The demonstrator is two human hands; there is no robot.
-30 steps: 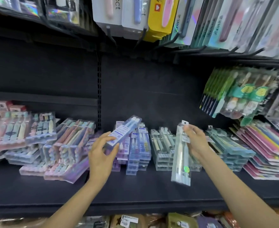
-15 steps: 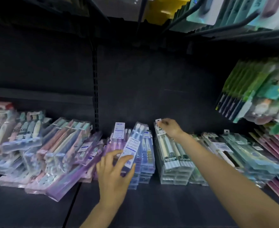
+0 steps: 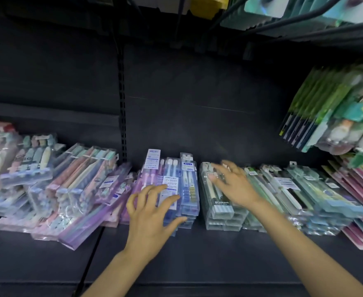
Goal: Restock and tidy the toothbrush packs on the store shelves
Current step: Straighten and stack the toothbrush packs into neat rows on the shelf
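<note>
Clear toothbrush packs lie in stacks along a black shelf (image 3: 197, 249). My left hand (image 3: 152, 215) hovers with spread, loosely bent fingers over the front of the blue pack stack (image 3: 187, 189); its fingertips touch the top blue pack and hold nothing. My right hand (image 3: 234, 185) lies with fingers spread flat on the top of the grey-green pack stack (image 3: 219, 209), just right of the blue one. A purple pack stack (image 3: 148, 181) sits left of the blue stack, partly behind my left hand.
Tilted pastel packs (image 3: 54, 185) pile up at the left. Teal packs (image 3: 304, 189) and pink flat packs (image 3: 360, 189) fill the right. Green carded packs (image 3: 330, 108) hang at right. Hooks with more packs (image 3: 283, 9) overhang above. The shelf's front strip lies bare.
My left hand has set the blue pack on its stack and let go. My right hand has laid its grey-green pack on its stack and slid back over it, fingers spread.
</note>
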